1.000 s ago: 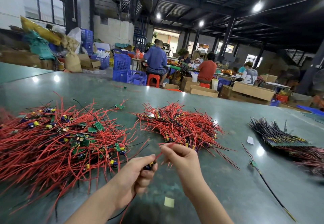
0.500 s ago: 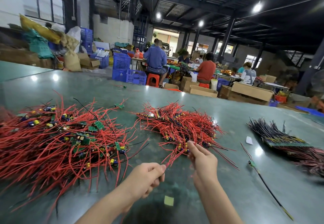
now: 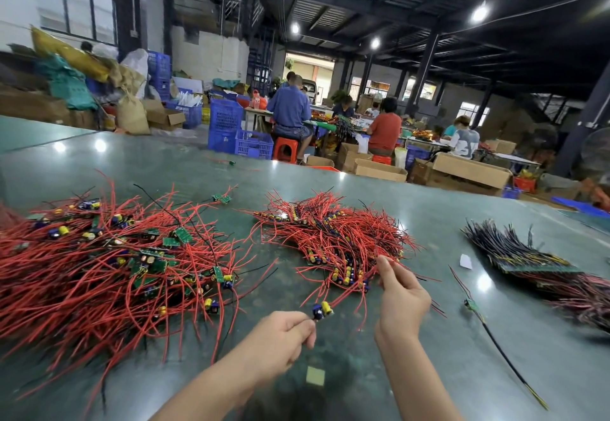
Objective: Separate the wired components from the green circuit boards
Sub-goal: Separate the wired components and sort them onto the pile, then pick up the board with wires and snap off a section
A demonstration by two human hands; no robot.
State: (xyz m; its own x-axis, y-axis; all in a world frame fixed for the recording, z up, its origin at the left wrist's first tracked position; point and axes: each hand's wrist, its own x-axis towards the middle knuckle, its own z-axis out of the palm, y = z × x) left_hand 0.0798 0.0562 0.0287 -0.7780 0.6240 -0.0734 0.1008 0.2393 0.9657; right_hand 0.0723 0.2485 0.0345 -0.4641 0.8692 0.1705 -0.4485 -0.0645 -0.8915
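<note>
Wired component (image 3: 321, 309) — red lead slants up-right between both hands

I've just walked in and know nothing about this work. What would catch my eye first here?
The big tangle of red wires with green circuit boards sprawled over the left of the green table, and a second red pile at the centre. In front, the left hand pinches a small blue-and-yellow component, while the right hand reaches into the centre pile.
</note>
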